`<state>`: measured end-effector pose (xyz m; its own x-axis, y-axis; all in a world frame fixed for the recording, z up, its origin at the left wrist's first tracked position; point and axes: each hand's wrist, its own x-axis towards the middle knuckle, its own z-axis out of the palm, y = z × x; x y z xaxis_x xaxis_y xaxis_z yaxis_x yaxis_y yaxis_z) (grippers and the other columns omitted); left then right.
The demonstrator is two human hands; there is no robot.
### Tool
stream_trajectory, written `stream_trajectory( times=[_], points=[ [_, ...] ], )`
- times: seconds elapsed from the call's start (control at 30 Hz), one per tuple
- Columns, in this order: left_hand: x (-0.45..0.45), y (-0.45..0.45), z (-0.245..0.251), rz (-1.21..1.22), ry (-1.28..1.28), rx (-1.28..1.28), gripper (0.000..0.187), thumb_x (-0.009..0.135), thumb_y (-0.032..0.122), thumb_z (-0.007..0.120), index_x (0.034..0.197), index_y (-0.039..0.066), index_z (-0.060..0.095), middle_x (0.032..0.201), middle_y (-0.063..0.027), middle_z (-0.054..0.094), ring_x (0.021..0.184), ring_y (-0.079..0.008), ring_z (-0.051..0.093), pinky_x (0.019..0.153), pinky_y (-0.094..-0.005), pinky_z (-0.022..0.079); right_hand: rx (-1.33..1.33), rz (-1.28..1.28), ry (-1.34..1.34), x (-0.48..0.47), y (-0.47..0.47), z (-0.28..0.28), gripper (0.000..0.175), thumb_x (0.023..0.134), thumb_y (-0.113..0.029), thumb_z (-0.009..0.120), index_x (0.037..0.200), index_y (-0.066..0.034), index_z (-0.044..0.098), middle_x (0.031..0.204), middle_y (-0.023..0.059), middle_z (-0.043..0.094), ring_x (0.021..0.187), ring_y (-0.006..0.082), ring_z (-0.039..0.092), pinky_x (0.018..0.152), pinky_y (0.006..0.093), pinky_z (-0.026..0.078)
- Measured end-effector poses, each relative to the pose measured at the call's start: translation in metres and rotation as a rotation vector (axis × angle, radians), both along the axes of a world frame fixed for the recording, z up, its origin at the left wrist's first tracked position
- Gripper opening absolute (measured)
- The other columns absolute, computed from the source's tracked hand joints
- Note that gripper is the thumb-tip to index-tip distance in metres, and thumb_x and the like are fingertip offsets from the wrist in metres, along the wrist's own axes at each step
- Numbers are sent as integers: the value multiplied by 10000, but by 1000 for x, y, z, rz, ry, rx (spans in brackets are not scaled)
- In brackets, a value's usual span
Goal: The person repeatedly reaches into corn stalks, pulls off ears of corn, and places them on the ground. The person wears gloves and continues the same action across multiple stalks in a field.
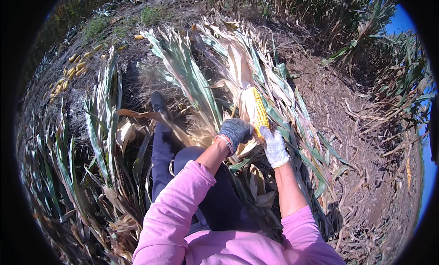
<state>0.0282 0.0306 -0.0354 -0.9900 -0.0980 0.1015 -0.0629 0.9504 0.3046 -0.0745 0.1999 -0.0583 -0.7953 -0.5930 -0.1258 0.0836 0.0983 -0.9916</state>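
Note:
A yellow ear of corn [261,109] lies partly bared in front of me, its pale dry husk [247,102] peeled back along the left side. My left hand [236,132], in a dark grey knitted glove, is closed at the ear's lower left, by the husk; what its fingers grip is hidden. My right hand [274,145], in a light grey glove, holds the lower end of the ear, with the thumb against the kernels. Cut corn stalks with dry leaves [277,90] lie under and beyond the ear.
Husked ears of corn [71,71] lie on the ground at the upper left. More cut stalks [103,121] lie left of my legs. Standing corn plants [360,32] rise at the upper right. Bare soil with straw [329,97] stretches along the right; my shoe [158,101] is ahead.

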Motion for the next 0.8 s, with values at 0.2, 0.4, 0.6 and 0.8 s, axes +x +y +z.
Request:
stream_trajectory(
  times=[0.2,0.4,0.6,0.8],
  points=[
    [-19,-15,-30,282,-6,603,232,873,224,603,839,10,686,718,-182,698,573,-285,682,551,-391,544,-100,38,-225,-6,17,6,376,877,-276,700,1070,40,631,947,99,678,805,169,626,704,308,508],
    [-17,-73,-54,656,6,558,294,860,332,697,889,41,676,771,-191,705,702,-340,695,667,-425,559,-136,158,-467,-6,73,18,420,886,-253,648,1176,46,603,972,165,716,688,172,661,533,251,501],
    [-23,-58,-45,729,319,947,196,926,219,611,865,39,656,728,-131,650,632,-273,630,578,-407,520,-108,11,-276,6,70,2,351,912,-136,653,1226,6,583,1035,93,677,772,138,646,554,251,507],
    [-19,-5,-11,308,-144,573,390,1001,291,425,930,-11,663,752,-179,642,680,-279,650,658,-429,524,-136,-114,-209,-4,20,-1,326,960,-125,638,1238,30,569,1065,76,660,873,149,637,761,275,517]
  ],
)
